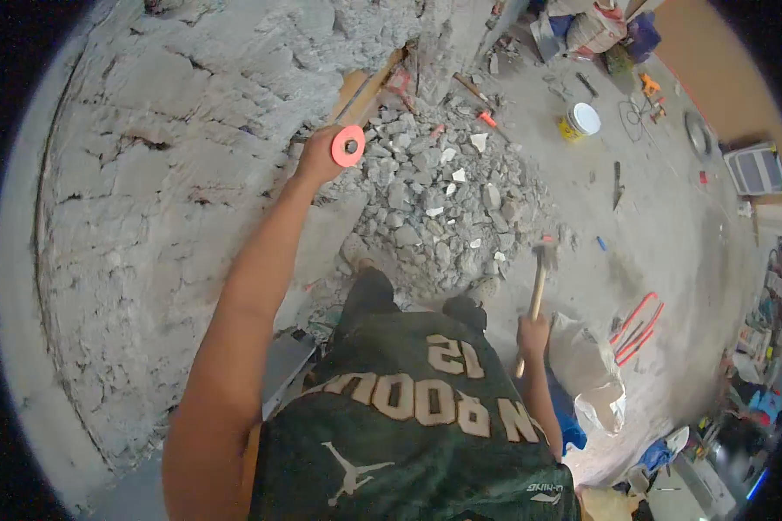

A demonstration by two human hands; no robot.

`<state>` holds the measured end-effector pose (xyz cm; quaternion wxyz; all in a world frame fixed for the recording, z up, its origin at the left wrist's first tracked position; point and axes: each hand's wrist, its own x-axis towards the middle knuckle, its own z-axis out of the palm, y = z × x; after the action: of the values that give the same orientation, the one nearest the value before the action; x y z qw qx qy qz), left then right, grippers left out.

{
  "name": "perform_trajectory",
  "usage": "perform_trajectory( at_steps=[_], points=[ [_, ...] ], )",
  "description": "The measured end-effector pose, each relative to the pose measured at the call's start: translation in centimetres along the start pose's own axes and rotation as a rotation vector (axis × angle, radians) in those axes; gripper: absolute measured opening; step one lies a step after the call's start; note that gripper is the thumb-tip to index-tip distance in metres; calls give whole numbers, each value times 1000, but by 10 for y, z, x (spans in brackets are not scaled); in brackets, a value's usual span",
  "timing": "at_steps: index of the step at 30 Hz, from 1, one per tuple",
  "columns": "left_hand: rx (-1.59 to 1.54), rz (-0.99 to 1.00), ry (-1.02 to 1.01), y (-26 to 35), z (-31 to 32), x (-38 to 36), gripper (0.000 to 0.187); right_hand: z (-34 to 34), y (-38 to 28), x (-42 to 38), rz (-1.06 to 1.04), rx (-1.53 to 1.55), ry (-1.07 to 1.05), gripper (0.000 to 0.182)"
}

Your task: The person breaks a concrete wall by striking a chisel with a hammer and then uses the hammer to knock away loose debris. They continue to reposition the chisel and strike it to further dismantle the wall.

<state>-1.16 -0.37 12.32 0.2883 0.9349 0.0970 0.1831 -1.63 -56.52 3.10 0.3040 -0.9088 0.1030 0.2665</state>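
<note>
My left hand (322, 156) is wrapped round a chisel with a round red hand guard (341, 146). Its metal shaft (357, 97) points away toward the broken lower part of the rough grey wall (174, 130). Whether the tip touches the wall is hard to make out. Low at my right side, my right hand (533, 334) grips the wooden handle of a hammer (539, 291), its head up and apart from the chisel. Between my feet and the wall lies a heap of broken rubble (434, 200).
A tool with a red-orange part (488, 119) lies at the heap's far edge. Beyond stands a white-lidded bucket (582, 120). To the right are red bent bars (639, 330), a white sack (586, 365) and a grey framed panel (756, 169). Filled bags (595, 30) lean at the back.
</note>
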Motion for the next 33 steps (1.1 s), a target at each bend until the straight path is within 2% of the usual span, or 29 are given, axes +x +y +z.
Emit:
perform_trajectory(
  at_steps=[2,3,5,6,7,8,9,10,11,12,13,14,16,17,18,20,21,22,23,24,26,27,28,30,31,33],
  points=[
    [98,-171,-119,-2,-3,7,28,17,94,-1,-125,-185,129,27],
    [95,-176,-115,-1,-11,12,28,9,88,-18,-64,-136,93,27],
    [-47,-246,-601,6,-31,24,35,5,86,-44,-3,-83,60,28],
    [-45,-241,-600,3,-35,26,35,6,89,-53,80,-72,55,27],
    [-33,-43,-652,0,-39,27,39,7,93,-64,162,-60,50,26],
    [-16,163,-695,-3,-44,32,42,15,106,-68,158,-48,58,26],
    [-72,71,-697,5,-43,34,38,29,133,-65,214,-69,101,26],
    [-64,80,-691,8,-38,32,38,41,153,-61,269,-91,141,25],
    [-78,-142,-645,4,-30,27,35,48,178,-56,262,-81,145,25],
    [-91,-363,-594,-2,-21,23,32,55,198,-51,218,-196,135,26],
    [-87,-295,-529,-9,-13,21,32,64,204,-50,176,-309,122,28],
    [-76,-288,-529,-17,-9,18,32,63,180,-56,174,-296,121,28],
    [53,-214,-411,-28,-5,14,34,49,122,-77,402,102,161,29],
    [71,-240,-472,-2,-24,19,36,59,139,-72,590,408,77,26],
    [66,-235,-484,-1,-26,4,36,53,136,-84,603,410,82,26],
    [-49,-280,-431,-6,-22,15,39,31,114,-84,175,-94,99,24],
    [-61,-274,-447,-10,-15,18,39,27,109,-95,226,16,158,26],
    [-98,-219,-341,-14,-8,19,42,26,102,-103,240,7,158,26],
    [-124,-173,-226,-19,-5,18,47,25,102,-117,184,1,157,27],
    [-120,-193,-236,-20,0,25,47,27,111,-129,128,-4,156,28],
    [166,-385,-91,-13,17,59,41,77,245,-106,-331,-92,221,29],
    [186,-381,-141,-7,12,64,34,99,310,-84,-75,-38,9,33],
    [191,-398,-131,-2,0,54,34,83,278,-79,-15,-118,28,33],
    [-191,-127,-393,11,-22,23,28,38,165,-69,62,-215,44,36],
    [-172,-113,-389,10,-24,26,28,21,108,-65,61,-234,23,37],
    [-38,126,-161,3,-13,13,30,2,75,-51,-9,-227,-34,37]
  ],
)
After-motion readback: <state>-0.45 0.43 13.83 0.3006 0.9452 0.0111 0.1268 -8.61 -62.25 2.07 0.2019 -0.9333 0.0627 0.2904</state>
